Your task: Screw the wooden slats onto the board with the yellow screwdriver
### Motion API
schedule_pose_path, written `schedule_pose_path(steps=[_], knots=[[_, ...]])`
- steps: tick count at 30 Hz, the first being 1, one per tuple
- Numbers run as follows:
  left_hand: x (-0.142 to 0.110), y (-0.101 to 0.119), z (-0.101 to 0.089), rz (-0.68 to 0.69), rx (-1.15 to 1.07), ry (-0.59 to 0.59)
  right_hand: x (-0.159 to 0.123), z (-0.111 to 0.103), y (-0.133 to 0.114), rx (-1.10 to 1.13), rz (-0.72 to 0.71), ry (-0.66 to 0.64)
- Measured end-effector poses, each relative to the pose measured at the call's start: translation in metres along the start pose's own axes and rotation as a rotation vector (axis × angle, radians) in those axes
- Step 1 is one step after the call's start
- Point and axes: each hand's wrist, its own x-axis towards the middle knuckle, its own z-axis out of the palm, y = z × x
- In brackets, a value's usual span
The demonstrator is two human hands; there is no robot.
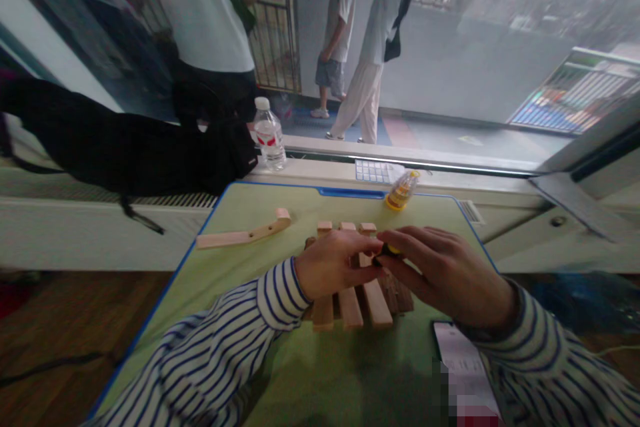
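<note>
Over the middle of the table, my right hand (433, 263) pinches a small black and yellow tool (390, 250), perhaps a stubby screwdriver; most of it is hidden by the fingers. My left hand (337, 263) reaches across the wooden piece, its thumb and index finger closed at the tool's left end. What those fingers grip is too small to make out. Beneath both hands lies a wooden assembly of three pale slats (376, 303) across darker brown wood (397, 287). A separate pale wooden strip (240, 237), bent up at its far end and with two dark holes, rests to the left.
A small bottle with a yellow cap (401, 191) stands at the far edge of the green table (300, 373). Near my right forearm is a phone (463, 360). On the sill sit a water bottle (270, 137) and a black bag (135, 147). People pass beyond the window.
</note>
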Motion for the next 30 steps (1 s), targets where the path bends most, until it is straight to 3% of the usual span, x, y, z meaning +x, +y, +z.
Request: schedule_pose_path(steps=[9,19,30], knots=[[-0.0015,-0.0007,0.0016,-0.028,0.011,0.035,0.0012,-0.0034,-0.0017,-0.013,0.005,-0.040],[-0.0017,-0.0037,0.0006,-0.050,-0.010,-0.056,0.0004,-0.0034,0.0002,0.020,-0.002,-0.054],[-0.0011,-0.0025,0.0007,0.019,0.016,-0.058,0.0005,0.0004,0.0007,-0.019,0.000,-0.021]])
